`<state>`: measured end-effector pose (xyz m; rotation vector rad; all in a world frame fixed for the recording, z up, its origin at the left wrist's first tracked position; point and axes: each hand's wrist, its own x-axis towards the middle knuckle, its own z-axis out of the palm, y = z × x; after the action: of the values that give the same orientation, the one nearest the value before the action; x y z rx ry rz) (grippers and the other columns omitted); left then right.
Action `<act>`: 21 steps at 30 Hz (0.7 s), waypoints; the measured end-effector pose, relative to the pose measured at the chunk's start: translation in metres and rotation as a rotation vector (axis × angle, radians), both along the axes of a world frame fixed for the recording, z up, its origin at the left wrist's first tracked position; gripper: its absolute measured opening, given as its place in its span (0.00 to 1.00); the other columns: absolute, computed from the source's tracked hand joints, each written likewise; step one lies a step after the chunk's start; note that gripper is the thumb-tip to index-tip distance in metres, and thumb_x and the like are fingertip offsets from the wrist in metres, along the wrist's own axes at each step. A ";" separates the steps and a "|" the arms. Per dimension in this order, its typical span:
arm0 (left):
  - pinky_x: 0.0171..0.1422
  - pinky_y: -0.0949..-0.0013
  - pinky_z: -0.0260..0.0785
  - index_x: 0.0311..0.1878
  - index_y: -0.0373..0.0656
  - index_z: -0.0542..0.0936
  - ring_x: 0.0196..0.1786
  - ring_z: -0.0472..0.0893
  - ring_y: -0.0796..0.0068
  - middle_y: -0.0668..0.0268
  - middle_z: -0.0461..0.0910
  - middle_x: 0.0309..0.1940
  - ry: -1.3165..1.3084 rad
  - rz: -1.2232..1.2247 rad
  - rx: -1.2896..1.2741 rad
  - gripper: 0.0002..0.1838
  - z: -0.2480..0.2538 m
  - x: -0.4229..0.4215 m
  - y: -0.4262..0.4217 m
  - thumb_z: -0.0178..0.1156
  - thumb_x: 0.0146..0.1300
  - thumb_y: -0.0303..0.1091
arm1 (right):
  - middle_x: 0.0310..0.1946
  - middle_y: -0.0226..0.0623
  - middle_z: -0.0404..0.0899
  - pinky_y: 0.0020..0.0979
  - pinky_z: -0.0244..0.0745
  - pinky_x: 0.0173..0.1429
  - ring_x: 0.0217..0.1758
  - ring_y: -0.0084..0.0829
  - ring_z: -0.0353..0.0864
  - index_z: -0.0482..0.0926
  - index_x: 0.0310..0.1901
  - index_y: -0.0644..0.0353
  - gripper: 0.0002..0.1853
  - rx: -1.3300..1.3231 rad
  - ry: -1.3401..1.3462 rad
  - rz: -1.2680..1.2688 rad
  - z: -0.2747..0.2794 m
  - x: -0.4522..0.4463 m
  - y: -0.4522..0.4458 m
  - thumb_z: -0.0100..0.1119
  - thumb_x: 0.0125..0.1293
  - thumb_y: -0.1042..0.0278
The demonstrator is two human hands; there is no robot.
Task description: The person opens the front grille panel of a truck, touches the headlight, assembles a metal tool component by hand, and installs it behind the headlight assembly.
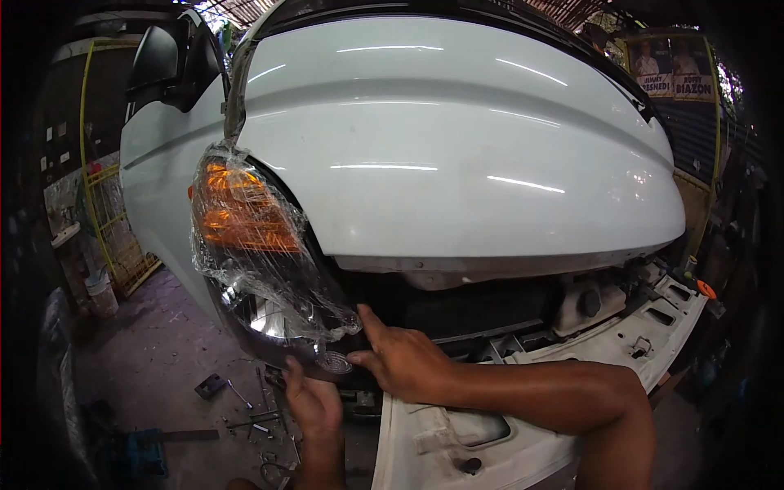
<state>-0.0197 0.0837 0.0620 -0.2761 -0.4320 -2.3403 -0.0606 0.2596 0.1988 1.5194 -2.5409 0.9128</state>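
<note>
A headlight [253, 306] with an amber upper section sits at the front corner of a white vehicle, its lens partly covered in crinkled clear plastic film [278, 282]. My left hand [314, 403] grips the lamp's lower edge from below, thumb up against it and other fingers partly hidden. At the inner lower corner, my right hand [408, 363] holds the headlight with index finger and thumb apart along its side. Above the lamp is the white hood [457, 163], which is down. The backs of the lamp and its mounts are hidden.
Below my right forearm lies a white body panel [531, 400] with cutouts. A pale plastic reservoir [588, 306] shows in the front opening. Several tools, including a socket wrench [239, 394], lie on the floor near a blue tool [147, 453]. An orange-handled tool [706, 289] rests at right.
</note>
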 end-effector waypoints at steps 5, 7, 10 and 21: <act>0.77 0.50 0.62 0.71 0.39 0.70 0.69 0.74 0.60 0.57 0.76 0.67 -0.042 -0.009 -0.004 0.27 -0.005 -0.007 -0.001 0.60 0.75 0.42 | 0.46 0.68 0.81 0.50 0.80 0.55 0.51 0.64 0.84 0.50 0.75 0.80 0.42 -0.002 0.003 -0.019 -0.001 0.001 -0.001 0.60 0.74 0.58; 0.77 0.49 0.62 0.69 0.39 0.72 0.68 0.75 0.60 0.58 0.78 0.66 -0.009 -0.101 0.018 0.26 0.001 -0.002 0.000 0.62 0.74 0.41 | 0.46 0.67 0.82 0.50 0.80 0.55 0.50 0.64 0.84 0.51 0.75 0.79 0.42 0.005 -0.002 -0.032 0.000 0.001 0.001 0.60 0.74 0.59; 0.76 0.50 0.63 0.68 0.39 0.73 0.67 0.76 0.60 0.58 0.78 0.65 0.069 -0.204 0.051 0.24 0.004 0.001 -0.001 0.62 0.74 0.40 | 0.47 0.66 0.82 0.49 0.80 0.55 0.51 0.63 0.84 0.51 0.75 0.79 0.41 -0.042 -0.010 -0.010 -0.005 -0.003 0.001 0.60 0.74 0.59; 0.67 0.51 0.72 0.68 0.36 0.70 0.62 0.79 0.57 0.55 0.78 0.62 -0.101 0.060 0.074 0.32 0.006 -0.009 0.003 0.65 0.72 0.48 | 0.47 0.64 0.82 0.47 0.81 0.55 0.53 0.58 0.84 0.48 0.75 0.81 0.43 0.050 0.050 -0.005 -0.006 -0.006 0.000 0.59 0.75 0.56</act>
<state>-0.0290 0.0866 0.0679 -0.1083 -0.3954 -2.3122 -0.0669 0.2594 0.1928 1.5281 -2.5501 0.8061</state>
